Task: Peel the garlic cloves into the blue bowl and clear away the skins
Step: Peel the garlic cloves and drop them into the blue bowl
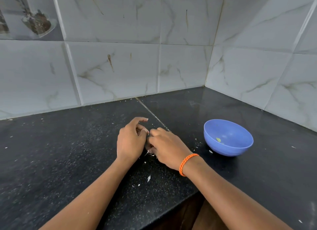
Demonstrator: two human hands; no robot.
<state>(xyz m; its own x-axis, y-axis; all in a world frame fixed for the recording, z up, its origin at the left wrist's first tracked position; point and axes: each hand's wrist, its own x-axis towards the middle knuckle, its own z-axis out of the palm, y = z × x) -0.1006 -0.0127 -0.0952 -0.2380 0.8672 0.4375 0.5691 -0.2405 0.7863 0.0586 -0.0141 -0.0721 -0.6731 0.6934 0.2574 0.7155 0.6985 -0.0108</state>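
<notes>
Papery garlic skin [149, 152] between left hand [131, 142], right hand [167, 147].

A black speckled stone worktop [68, 161] fills the lower half of the frame, with a thin seam [151, 112] running diagonally across its middle. Two tiled walls meet in a corner [208, 71] at the right of centre. The tiles [116, 70] are glossy, pale grey with faint marble veining and a few brownish streaks. At the upper left, one decorative tile [32, 16] bears a printed picture. Soft light reflects off the worktop near the corner.
</notes>
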